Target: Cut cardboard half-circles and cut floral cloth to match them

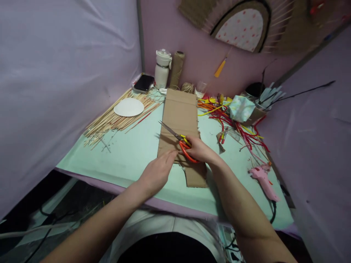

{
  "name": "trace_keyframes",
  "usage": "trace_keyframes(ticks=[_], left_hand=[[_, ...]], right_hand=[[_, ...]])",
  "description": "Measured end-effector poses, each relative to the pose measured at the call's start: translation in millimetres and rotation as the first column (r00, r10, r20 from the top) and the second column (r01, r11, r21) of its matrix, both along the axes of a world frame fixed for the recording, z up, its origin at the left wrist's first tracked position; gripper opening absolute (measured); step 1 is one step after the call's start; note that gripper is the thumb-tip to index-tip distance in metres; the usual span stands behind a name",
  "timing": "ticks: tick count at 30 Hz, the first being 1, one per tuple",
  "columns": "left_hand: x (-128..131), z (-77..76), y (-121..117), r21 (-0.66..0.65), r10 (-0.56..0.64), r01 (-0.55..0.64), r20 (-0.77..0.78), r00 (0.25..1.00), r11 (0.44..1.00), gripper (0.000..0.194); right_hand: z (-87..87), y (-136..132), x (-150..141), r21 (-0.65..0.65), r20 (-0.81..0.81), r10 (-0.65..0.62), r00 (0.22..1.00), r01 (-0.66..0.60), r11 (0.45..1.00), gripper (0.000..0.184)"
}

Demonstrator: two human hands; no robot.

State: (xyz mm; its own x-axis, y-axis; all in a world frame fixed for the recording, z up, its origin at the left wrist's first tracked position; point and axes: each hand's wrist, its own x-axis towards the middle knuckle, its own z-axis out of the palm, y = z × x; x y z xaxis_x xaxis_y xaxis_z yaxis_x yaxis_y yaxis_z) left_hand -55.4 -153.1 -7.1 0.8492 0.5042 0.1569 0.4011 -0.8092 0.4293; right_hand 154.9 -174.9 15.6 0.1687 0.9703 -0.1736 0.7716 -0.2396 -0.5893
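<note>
A long piece of brown cardboard [181,109] lies on the pale green tabletop, its near right part reaching toward the table's front edge. My right hand [199,149] is closed around the handles of a pair of scissors [175,135] with orange and yellow grips. The blades are nearly together and point up and left above the cardboard. My left hand [161,168] rests at the cardboard's near left edge, fingers stretched out together and fingertips close to the orange handle. Whether anything is under those fingertips is hidden.
Thin wooden sticks [109,122] lie at the left under a white disc [128,107]. Behind stand a phone [144,83], a white bottle [162,69] and a cardboard tube [177,69]. Coloured pipe cleaners [219,109] and a pink glue gun [263,180] lie right.
</note>
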Motion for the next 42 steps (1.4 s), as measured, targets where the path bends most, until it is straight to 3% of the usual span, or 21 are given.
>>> trace_keyframes(ticks=[7,16,33,38,42], left_hand=[[2.1,-14.8,1.9,0.145,-0.066,0.06,0.037,0.997,0.988,0.048],[5.2,-19.2,4.9,0.262,-0.029,-0.001,0.108,0.994,0.965,0.04],[8.5,-17.9,2.9,0.249,-0.006,-0.026,0.13,0.992,0.968,0.038],[7.1,-20.1,4.6,0.157,0.015,-0.048,0.205,0.979,0.986,0.035],[2.9,-4.5,19.0,-0.132,0.056,-0.021,0.262,0.963,0.991,0.03]], right_hand=[[5.4,-0.3,-2.9,0.003,-0.005,0.005,1.0,-0.005,1.0,0.024],[-0.4,-1.3,-0.2,0.06,-0.052,0.019,0.998,-0.016,0.998,0.025],[0.0,-1.0,-0.2,0.04,-0.015,-0.012,1.0,0.013,0.999,0.028],[1.2,-1.0,-0.3,0.033,-0.033,-0.012,0.999,0.013,0.999,0.029],[1.9,-1.2,-0.2,0.021,-0.037,-0.005,0.999,0.006,1.0,0.027]])
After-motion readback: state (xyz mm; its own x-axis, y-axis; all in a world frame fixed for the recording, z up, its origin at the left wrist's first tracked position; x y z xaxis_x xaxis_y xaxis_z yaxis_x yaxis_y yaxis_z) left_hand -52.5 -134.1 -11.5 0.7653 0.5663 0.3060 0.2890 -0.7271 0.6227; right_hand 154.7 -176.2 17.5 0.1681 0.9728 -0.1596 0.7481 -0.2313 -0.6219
